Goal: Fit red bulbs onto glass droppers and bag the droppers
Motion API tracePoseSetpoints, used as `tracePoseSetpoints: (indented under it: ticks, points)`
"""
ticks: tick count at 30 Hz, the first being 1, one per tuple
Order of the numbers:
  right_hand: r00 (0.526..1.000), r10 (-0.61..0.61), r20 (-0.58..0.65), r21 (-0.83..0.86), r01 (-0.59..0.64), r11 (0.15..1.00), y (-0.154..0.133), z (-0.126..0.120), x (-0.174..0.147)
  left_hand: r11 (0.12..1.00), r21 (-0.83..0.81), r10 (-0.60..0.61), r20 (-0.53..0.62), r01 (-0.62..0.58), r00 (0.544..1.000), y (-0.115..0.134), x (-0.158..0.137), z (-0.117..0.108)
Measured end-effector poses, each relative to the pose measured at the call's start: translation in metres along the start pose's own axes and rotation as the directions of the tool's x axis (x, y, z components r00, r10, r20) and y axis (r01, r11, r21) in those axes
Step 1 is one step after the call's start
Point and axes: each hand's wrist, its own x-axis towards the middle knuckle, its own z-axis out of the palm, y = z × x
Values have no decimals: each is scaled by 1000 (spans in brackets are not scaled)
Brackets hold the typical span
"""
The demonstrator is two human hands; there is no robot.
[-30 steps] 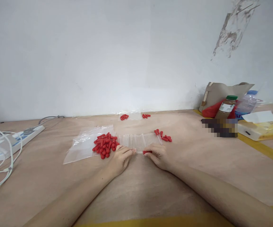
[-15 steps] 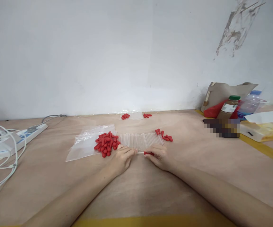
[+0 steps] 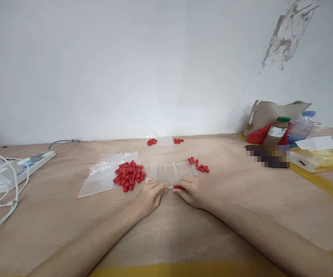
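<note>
My left hand pinches a clear glass dropper tube that lies crosswise in front of me. Between the closed fingers of my right hand is a red rubber dropper bulb, its end facing the tube. The tube's end is at or in the bulb's mouth; how deep it sits I cannot tell. Just beyond both hands lies a row of clear glass tubes side by side. A heap of red rubber bulbs rests left of the row, and several more bulbs are at its right end.
Under the heap spreads a clear plastic bag. Small groups of red bulbs lie near the wall. A power strip with white cables is at left. Bottles, a bag and a yellow packet stand at right.
My hands have come slightly closer together, narrowing the gap between the left fingertips and the red bulb. The view has shifted a little; the heap and the tube row look unchanged.
</note>
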Motion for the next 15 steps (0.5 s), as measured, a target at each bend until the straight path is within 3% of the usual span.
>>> tracePoseSetpoints:
  ticks: [3, 7, 12, 15]
  points:
    - [998, 59, -20, 70, -57, 996, 2, 2, 1, 1000, -22, -10, -17, 9, 1000, -1, 1, 2]
    - [953, 290, -82, 366, -242, 899, 0, 4, 6, 998, -59, -22, -100, 16, 995, 0, 4, -1]
    - [799, 602, -9, 707, -420, 568, 3, -20, 25, 996, -51, -74, -86, 69, 994, 3, 3, -13]
    - [703, 711, -28, 738, -465, 488, 23, -49, 41, 983, -41, -184, -86, 181, 979, 3, 2, -18]
